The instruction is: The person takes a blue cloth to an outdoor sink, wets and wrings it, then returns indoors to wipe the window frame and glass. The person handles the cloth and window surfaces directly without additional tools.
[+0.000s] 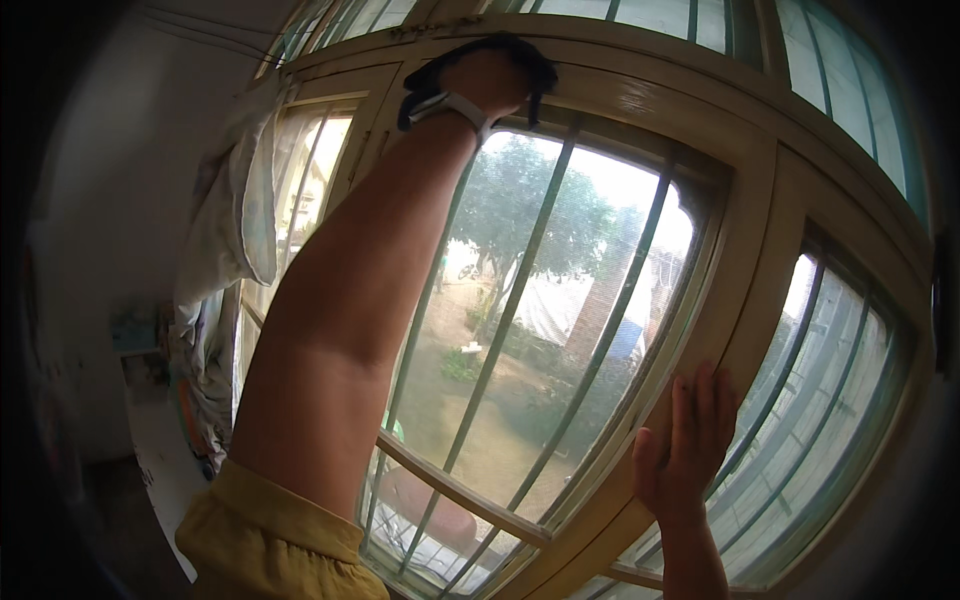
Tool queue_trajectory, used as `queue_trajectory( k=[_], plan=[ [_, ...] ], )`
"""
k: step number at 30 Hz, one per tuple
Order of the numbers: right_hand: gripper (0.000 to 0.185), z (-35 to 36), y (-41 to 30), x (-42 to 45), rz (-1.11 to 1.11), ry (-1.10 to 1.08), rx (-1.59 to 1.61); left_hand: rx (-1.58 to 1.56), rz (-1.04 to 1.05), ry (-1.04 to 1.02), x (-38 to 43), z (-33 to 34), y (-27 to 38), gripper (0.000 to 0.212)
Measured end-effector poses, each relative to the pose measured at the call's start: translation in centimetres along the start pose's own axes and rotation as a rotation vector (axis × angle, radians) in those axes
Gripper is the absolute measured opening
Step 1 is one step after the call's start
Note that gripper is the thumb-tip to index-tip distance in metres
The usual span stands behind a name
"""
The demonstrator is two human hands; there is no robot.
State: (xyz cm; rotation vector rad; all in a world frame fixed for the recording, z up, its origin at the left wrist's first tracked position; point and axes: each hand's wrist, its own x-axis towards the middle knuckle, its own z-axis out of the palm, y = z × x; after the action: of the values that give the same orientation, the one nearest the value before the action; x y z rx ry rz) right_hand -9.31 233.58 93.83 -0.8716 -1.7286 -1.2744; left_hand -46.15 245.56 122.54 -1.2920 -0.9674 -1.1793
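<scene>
High on the wooden window frame, my left hand presses a dark cloth against the top rail. The cloth bunches around the fingers and hides them. A pale-banded watch circles that wrist, and a mustard sleeve is pushed up above the elbow. Lower right, my right hand lies with its fingers against the upright of the frame, holding nothing. Between both arms is a screened window pane with upright metal bars.
A light curtain hangs bunched at the left beside another window section. Below it is a white surface with several items. A barred side pane is at the right. Trees and bare ground show outside.
</scene>
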Motion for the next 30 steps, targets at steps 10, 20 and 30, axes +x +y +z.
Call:
queue_trajectory(
  k=[10, 20, 30],
  plan=[
    [0.056, -0.1, 0.1, -0.1, 0.010, -0.011, 0.005, -0.447, 0.082, 0.232, 3.0, -4.4, 26.6, 0.049],
    [0.053, 0.0, 0.4, -0.2, 0.003, -0.045, -0.013, -0.017, 0.125, 0.050, 7.2, -3.7, 21.5, 0.039],
    [0.055, 0.6, 1.4, -0.5, -0.013, -0.046, -0.028, 0.103, -0.187, -0.111, 1.3, 1.6, -0.4, 0.046]
  ],
)
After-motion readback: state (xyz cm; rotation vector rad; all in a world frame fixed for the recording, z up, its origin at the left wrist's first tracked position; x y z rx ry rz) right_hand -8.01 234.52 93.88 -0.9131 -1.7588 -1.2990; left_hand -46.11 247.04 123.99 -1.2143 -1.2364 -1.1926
